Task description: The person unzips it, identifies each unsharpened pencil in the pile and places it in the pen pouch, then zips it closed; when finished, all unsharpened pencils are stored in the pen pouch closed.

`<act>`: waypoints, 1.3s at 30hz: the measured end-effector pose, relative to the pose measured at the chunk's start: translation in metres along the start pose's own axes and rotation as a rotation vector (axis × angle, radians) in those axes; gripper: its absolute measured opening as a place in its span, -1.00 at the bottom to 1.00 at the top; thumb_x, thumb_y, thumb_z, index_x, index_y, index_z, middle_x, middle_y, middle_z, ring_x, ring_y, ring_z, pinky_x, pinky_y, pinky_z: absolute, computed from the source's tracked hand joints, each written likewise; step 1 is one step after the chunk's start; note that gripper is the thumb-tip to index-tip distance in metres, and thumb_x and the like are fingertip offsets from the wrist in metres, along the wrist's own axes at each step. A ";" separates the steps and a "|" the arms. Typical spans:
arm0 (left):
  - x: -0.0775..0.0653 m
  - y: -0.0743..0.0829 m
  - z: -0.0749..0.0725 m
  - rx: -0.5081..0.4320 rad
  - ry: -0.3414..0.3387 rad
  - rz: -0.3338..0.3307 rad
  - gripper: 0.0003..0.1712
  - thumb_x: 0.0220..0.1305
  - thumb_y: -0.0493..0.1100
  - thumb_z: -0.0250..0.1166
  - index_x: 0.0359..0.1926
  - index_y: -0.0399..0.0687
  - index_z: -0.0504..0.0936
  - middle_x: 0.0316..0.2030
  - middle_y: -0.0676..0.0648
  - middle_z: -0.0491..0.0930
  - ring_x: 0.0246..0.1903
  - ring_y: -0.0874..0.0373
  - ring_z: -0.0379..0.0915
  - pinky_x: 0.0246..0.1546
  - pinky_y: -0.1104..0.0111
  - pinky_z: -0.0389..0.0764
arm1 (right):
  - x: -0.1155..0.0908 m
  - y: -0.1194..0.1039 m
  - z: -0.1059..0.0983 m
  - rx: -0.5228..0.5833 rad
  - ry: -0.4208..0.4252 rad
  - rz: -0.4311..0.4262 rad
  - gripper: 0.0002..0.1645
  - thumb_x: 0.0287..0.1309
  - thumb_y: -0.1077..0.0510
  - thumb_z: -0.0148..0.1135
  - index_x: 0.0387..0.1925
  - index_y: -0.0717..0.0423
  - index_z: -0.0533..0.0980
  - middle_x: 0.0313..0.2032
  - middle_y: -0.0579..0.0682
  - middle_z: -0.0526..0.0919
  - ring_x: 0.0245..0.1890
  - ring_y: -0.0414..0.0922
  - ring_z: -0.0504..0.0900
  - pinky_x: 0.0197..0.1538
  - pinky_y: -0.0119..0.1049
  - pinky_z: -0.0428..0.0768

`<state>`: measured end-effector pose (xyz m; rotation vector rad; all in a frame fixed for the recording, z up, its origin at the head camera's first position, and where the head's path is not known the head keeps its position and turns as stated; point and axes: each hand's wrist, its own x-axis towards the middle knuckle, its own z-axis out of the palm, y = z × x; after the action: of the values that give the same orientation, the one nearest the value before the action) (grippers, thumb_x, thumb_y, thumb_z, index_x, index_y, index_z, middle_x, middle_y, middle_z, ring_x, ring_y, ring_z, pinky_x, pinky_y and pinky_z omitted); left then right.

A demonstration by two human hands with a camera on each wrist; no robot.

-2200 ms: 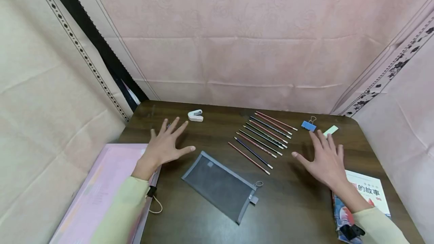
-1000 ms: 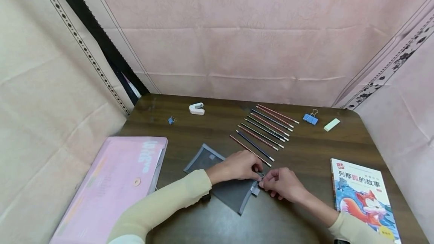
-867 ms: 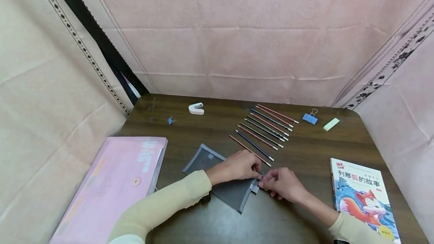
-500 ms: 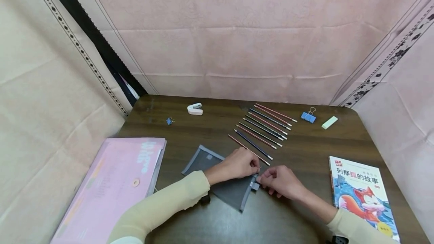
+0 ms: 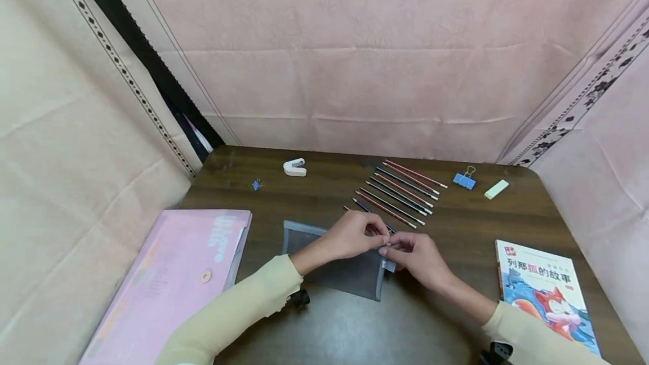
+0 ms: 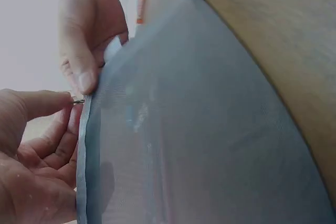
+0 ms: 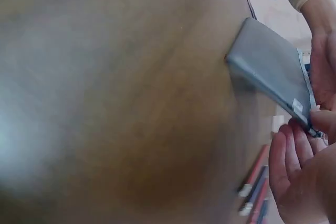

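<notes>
A grey mesh zip pouch (image 5: 350,276) has its near-right corner raised between my two hands in the head view. My left hand (image 5: 357,234) pinches the small metal zipper pull (image 6: 78,101) between thumb and fingertips, as the left wrist view shows. Right beside it, my right hand (image 5: 419,258) grips the pouch's zipper end near the small fabric tab (image 5: 389,265), its thumb on the edge. The right wrist view shows the pouch (image 7: 270,59) tilted, its zipper edge up at the hands. Several pencils (image 5: 395,193) lie in a slanted row just beyond.
A pink folder (image 5: 167,280) lies at the left and a fox storybook (image 5: 547,292) at the right. Toward the back are a white stapler (image 5: 294,168), a small blue clip (image 5: 257,185), a blue binder clip (image 5: 463,180) and a pale green eraser (image 5: 496,189).
Both hands came in from the sides to the pouch's zipper end. Since half a second ago they have raised that end, and the pouch has turned slightly on the table.
</notes>
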<state>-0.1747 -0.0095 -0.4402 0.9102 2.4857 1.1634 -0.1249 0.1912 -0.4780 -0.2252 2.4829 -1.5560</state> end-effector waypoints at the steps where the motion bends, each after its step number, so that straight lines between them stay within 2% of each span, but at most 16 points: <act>1: -0.001 0.002 -0.004 -0.014 0.008 0.000 -0.95 0.26 0.01 0.30 -0.29 0.22 0.65 -0.44 0.24 0.60 -0.45 0.29 0.49 -0.52 0.50 0.49 | 0.001 -0.003 -0.001 -0.030 0.025 -0.038 -0.75 0.03 -0.14 0.39 -0.26 -0.17 0.66 -0.42 -0.08 0.72 -0.52 -0.06 0.62 -0.42 -0.21 0.65; 5: -0.008 0.010 -0.021 -0.019 0.052 0.006 -0.89 0.28 0.09 0.26 -0.30 0.27 0.65 -0.46 0.24 0.60 -0.49 0.18 0.47 -0.57 0.45 0.44 | 0.001 -0.019 -0.004 -0.134 0.123 -0.162 -0.81 -0.01 -0.17 0.42 -0.34 -0.29 0.66 -0.45 -0.22 0.70 -0.54 -0.15 0.56 -0.51 -0.35 0.55; 10: -0.019 0.017 -0.038 0.049 0.119 -0.022 -0.89 0.28 0.11 0.26 -0.33 0.30 0.65 -0.49 0.23 0.57 -0.56 0.20 0.39 -0.61 0.44 0.38 | -0.001 -0.035 -0.004 -0.208 0.210 -0.272 -0.85 -0.04 -0.16 0.44 -0.39 -0.33 0.65 -0.47 -0.33 0.69 -0.60 -0.26 0.56 -0.55 -0.40 0.52; 17: -0.027 0.010 -0.049 0.174 0.179 -0.050 -0.89 0.26 0.10 0.28 -0.37 0.31 0.67 -0.54 0.26 0.56 -0.63 0.28 0.34 -0.58 0.42 0.37 | 0.000 -0.040 -0.003 -0.262 0.212 -0.355 -0.88 0.00 -0.13 0.43 -0.37 -0.35 0.65 -0.48 -0.38 0.67 -0.66 -0.30 0.49 -0.59 -0.42 0.47; 19: -0.028 0.005 -0.052 0.226 0.212 -0.055 -0.88 0.25 0.11 0.28 -0.39 0.31 0.67 -0.56 0.28 0.54 -0.62 0.30 0.35 -0.46 0.41 0.39 | 0.004 -0.037 -0.004 -0.268 0.205 -0.372 -0.89 0.02 -0.12 0.41 -0.36 -0.34 0.64 -0.48 -0.37 0.66 -0.66 -0.30 0.48 -0.59 -0.42 0.47; 25: -0.034 -0.012 -0.067 0.351 0.308 -0.081 -0.86 0.23 0.13 0.30 -0.42 0.29 0.67 -0.60 0.30 0.51 -0.58 0.34 0.36 -0.02 0.28 0.25 | 0.013 -0.025 -0.009 -0.260 0.186 -0.354 -0.89 0.04 -0.08 0.41 -0.34 -0.33 0.64 -0.47 -0.36 0.68 -0.60 -0.25 0.56 -0.53 -0.41 0.54; 32: -0.049 -0.029 -0.098 0.467 0.355 -0.107 -0.85 0.23 0.10 0.30 -0.42 0.25 0.65 -0.53 0.28 0.56 -0.43 0.32 0.44 0.11 0.17 0.22 | 0.012 -0.021 -0.015 -0.270 0.158 -0.329 -0.92 0.06 -0.12 0.38 -0.36 -0.36 0.64 -0.46 -0.36 0.67 -0.60 -0.18 0.55 -0.50 -0.40 0.55; 35: -0.055 -0.042 -0.115 0.509 0.388 -0.132 -0.86 0.24 0.08 0.30 -0.43 0.24 0.64 -0.50 0.25 0.59 -0.37 0.27 0.48 0.18 0.12 0.17 | 0.012 -0.020 -0.017 -0.270 0.149 -0.318 -0.94 0.07 -0.12 0.37 -0.38 -0.37 0.62 -0.50 -0.34 0.65 -0.62 -0.18 0.54 -0.52 -0.40 0.54; 39: -0.063 -0.063 -0.137 0.528 0.455 -0.186 -0.87 0.22 0.06 0.32 -0.43 0.21 0.65 -0.52 0.19 0.60 -0.38 0.18 0.48 0.20 0.06 0.12 | 0.010 -0.017 -0.019 -0.258 0.140 -0.306 -0.94 0.08 -0.11 0.37 -0.39 -0.35 0.62 -0.53 -0.31 0.63 -0.63 -0.18 0.53 -0.52 -0.39 0.53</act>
<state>-0.2166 -0.1629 -0.4014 0.5374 3.2563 0.7190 -0.1392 0.1982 -0.4550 -0.5789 2.8697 -1.3882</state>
